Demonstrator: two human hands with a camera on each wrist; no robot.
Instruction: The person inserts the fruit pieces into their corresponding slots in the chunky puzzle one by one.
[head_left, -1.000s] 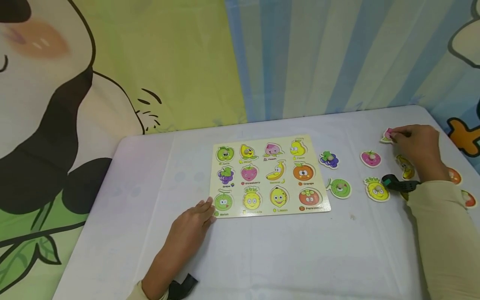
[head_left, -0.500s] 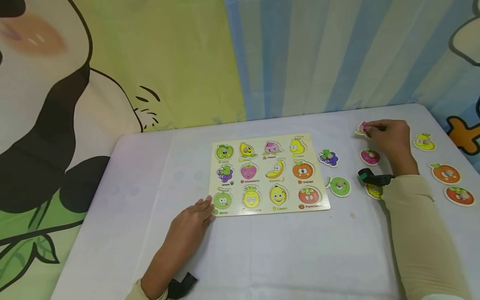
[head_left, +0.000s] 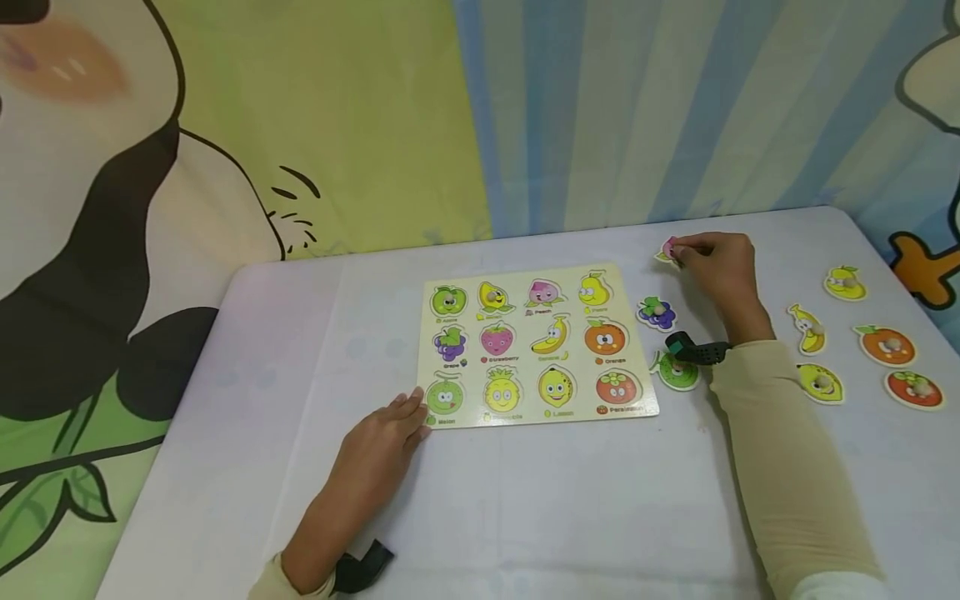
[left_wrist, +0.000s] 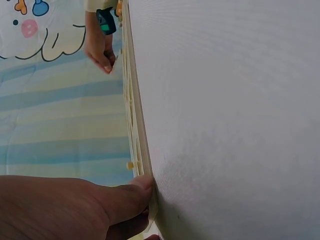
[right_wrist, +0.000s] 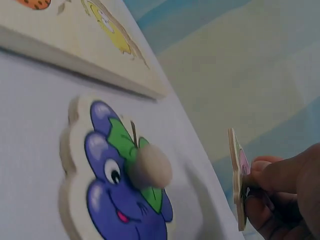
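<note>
A wooden fruit puzzle board (head_left: 525, 333) lies on the white table, printed with rows of smiling fruits. My left hand (head_left: 382, 446) rests at its near left corner; in the left wrist view the thumb (left_wrist: 132, 195) touches the board's edge. Beyond the board's far right corner, my right hand (head_left: 716, 262) pinches a pink peach piece (head_left: 667, 250) above the table. The right wrist view has this peach piece (right_wrist: 237, 182) edge-on, between thumb and fingers. A purple grape piece (head_left: 657, 313) with a round wooden knob (right_wrist: 151, 167) lies below that hand.
Right of the board lies a melon piece (head_left: 678, 372), partly under the wrist strap. Farther right are banana (head_left: 810, 329), lemon (head_left: 821, 383), orange (head_left: 887, 345) and persimmon (head_left: 915, 389) pieces, plus a yellow fruit piece (head_left: 845, 283). The right sleeve (head_left: 787, 458) hides some table.
My right hand has carried the peach piece leftward from the table's far right, towards the board. The sleeve now covers the strawberry and pineapple pieces. My left hand has stayed at the corner.
</note>
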